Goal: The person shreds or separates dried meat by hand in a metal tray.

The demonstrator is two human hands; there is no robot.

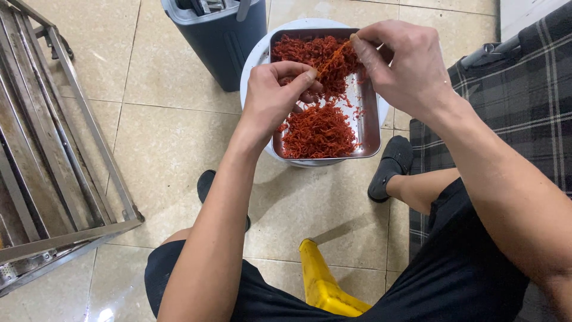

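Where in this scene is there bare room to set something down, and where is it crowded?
Bare floor tiles lie between the metal rack and the white bucket. The steel tray is crowded with red shreds, both hands above.

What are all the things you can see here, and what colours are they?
Strand: one, orange-red, stretched between the two hands above the tray.
Shredded strands: one loose heap, red-orange, inside the tray.
Tray: one, shiny metal, on top of the white tub.
Tub: one, white, round, on the floor under the tray.
Bin: one, dark blue-grey, behind the tub on the left.
Metal rack: one, grey steel, far left.
Yellow object: one, between the knees, bottom middle.
Checked cloth: one, dark grey, right edge.
Floor tiles: beige, all around.
Shoes: two, black, on the floor.
Left hand: one, pinching the strand.
Right hand: one, pinching the strand's other end.
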